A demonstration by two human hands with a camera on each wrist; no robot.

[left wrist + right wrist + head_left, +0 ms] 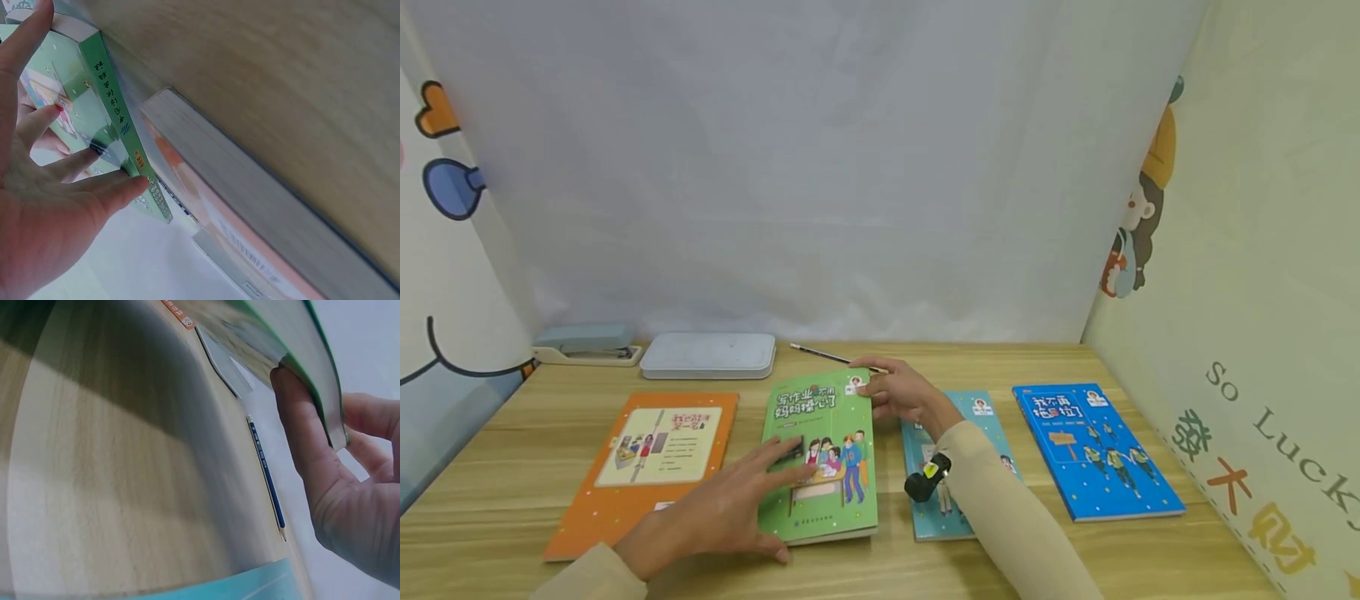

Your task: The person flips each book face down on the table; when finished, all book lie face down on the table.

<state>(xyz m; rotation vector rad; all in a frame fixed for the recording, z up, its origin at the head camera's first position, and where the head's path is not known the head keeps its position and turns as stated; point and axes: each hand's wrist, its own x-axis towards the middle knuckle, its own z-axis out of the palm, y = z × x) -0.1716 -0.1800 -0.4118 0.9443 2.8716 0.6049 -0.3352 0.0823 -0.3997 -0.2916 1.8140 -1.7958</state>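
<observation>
A white backdrop [820, 183] hangs behind a wood-grain table [1150, 558], with a lettered wall [1292, 333] to the right. In the head view, a green book [823, 421] is at the middle of the scene. The left hand [722, 500] reaches in from the near left, its fingers spread wide across the lower left of the cover, the thumb out toward the near edge. The right hand [904, 392] bends in from the right, pinching the book's far right corner. An orange book [655, 450] lies to the left; a teal book [932, 521] is partly under the right forearm, and a blue book [1097, 454] lies farther right. A stapler [587, 342], a pale case [707, 356] and a pencil [820, 353] line the far side.

In the left wrist view, the left hand is open and loosely fanned over the green book — cover and spine both show — without gripping it.

In the right wrist view, the right hand has digits on both sides of the green book's pages, holding this side raised off the table.
</observation>
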